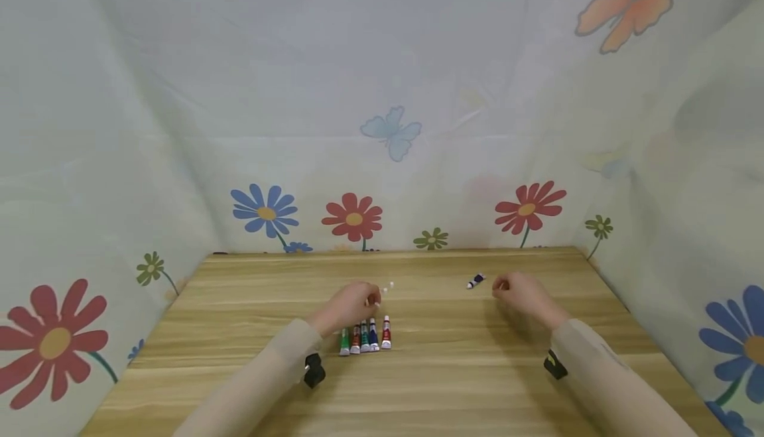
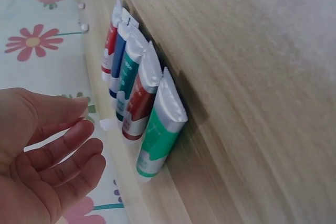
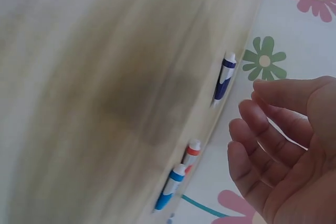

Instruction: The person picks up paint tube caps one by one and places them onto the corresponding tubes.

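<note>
My left hand [image 1: 355,301] hovers just behind a row of small paint tubes, thumb and forefinger close together, with nothing visible between them. The row has a green tube [image 2: 158,142], an orange-red tube [image 2: 140,100], a teal tube [image 2: 126,80], a blue tube [image 2: 118,59] and a red tube [image 2: 109,48]. A small white piece [image 2: 107,124] lies beside the left fingertips. My right hand [image 1: 525,294], fingers loosely bent and holding nothing, is right of a dark purple tube [image 1: 475,281]. The right wrist view also has an orange tube [image 3: 192,153] and a light-blue tube [image 3: 170,187].
Two more small white pieces, one of them a white bit [image 1: 391,284], lie behind the row. A wooden table [image 1: 442,384] carries everything. Flower-printed cloth [image 1: 286,92] rises around its back and sides.
</note>
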Demonstrator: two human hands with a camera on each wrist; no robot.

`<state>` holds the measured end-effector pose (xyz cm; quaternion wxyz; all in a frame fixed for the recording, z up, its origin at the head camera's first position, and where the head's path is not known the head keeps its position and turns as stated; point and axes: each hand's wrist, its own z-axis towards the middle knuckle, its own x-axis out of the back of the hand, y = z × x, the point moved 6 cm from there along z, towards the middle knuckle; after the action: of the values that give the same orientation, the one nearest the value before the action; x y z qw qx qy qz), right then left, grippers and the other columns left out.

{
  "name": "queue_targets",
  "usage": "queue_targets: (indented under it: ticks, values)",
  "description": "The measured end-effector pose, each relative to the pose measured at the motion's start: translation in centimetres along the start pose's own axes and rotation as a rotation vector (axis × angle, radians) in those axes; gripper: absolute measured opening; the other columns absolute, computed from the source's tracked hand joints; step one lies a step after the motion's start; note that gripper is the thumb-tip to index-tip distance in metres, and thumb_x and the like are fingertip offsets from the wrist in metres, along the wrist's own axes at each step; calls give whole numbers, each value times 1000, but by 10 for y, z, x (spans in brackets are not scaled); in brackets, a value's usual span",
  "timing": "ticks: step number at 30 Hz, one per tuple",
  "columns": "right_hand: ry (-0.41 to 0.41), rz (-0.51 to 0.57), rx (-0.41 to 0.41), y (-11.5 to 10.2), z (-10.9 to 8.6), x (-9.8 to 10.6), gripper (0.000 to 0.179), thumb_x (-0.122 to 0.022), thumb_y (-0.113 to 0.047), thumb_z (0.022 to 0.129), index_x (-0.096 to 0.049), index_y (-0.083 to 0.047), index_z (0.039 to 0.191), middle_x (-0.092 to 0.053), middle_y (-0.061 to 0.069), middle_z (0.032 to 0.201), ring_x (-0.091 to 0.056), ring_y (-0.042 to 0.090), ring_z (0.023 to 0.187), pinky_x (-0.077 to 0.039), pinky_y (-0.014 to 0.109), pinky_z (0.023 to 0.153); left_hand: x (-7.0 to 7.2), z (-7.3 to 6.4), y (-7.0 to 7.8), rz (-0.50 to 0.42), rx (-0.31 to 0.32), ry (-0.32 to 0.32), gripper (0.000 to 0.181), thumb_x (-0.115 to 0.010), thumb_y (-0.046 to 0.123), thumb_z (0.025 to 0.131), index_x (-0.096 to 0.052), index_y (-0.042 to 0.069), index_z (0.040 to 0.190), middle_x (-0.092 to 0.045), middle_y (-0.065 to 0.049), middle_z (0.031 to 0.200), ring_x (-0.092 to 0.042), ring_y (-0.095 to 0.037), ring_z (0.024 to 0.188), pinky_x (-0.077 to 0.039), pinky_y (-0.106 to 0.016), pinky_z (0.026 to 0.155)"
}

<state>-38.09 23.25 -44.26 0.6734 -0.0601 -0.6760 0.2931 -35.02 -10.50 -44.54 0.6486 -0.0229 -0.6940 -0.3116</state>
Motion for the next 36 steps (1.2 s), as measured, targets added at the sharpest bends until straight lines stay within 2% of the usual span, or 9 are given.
queue_targets:
  ticks: [10, 13, 18, 22, 26, 28, 32, 36]
  values:
    - [-15, -138, 37, -12, 30, -3, 15, -70, -8, 92, -71, 0, 105, -65, 7, 89, -58, 20, 77, -52, 41, 72, 5, -16, 3, -17, -21, 35, 9, -71, 12, 95, -71, 7, 103, -62, 6, 84, -56, -10, 73, -50, -26, 67]
    - [-39, -175, 43, -12, 38, -7, 18, -71, -7, 90, -71, 0, 106, -65, 8, 91, -60, 23, 80, -52, 44, 75, 8, -22, 9, -22, -40, 47, 8, -70, 11, 95, -70, 7, 102, -62, 6, 84, -56, -9, 73, -50, -25, 66]
    - [-73, -219, 101, -9, 50, -12, 25, -70, -3, 87, -70, -1, 112, -68, 15, 106, -64, 32, 98, -52, 52, 87, 14, -33, 23, -37, -83, 64, 5, -70, 11, 96, -70, 9, 100, -62, 9, 83, -56, -6, 71, -50, -22, 64]
    - [-87, -253, 163, -6, 56, -14, 32, -67, 3, 83, -70, -3, 114, -66, 18, 116, -63, 35, 104, -51, 54, 89, 20, -43, 34, -62, -90, 70, 8, -69, 13, 97, -71, 8, 102, -62, 9, 84, -56, -6, 72, -50, -22, 64]
    - [-122, -262, 198, -3, 59, -17, 35, -69, 3, 80, -71, -4, 114, -63, 22, 122, -62, 38, 107, -50, 55, 91, 24, -54, 41, -48, -101, 77, 7, -69, 13, 97, -71, 10, 102, -63, 10, 86, -57, -4, 76, -51, -23, 68]
    - [-141, -263, 210, -2, 60, -19, 33, -72, 1, 80, -71, -5, 113, -62, 22, 122, -62, 39, 107, -49, 55, 92, 26, -60, 45, -40, -107, 81, 6, -70, 13, 96, -71, 12, 101, -63, 11, 87, -57, -3, 78, -51, -23, 71]
    - [-156, -265, 259, -3, 62, -22, 25, -77, -4, 82, -73, -4, 107, -65, 16, 111, -63, 34, 100, -50, 53, 90, 28, -68, 48, -46, -109, 94, 5, -71, 13, 96, -71, 15, 100, -64, 12, 87, -57, -2, 78, -51, -23, 71]
    - [-138, -281, 331, -5, 66, -26, 16, -78, -5, 83, -73, -3, 99, -66, 8, 97, -63, 26, 90, -52, 49, 85, 30, -72, 47, -53, -127, 118, 5, -71, 11, 95, -70, 15, 98, -65, 10, 86, -58, -2, 77, -51, -23, 69]
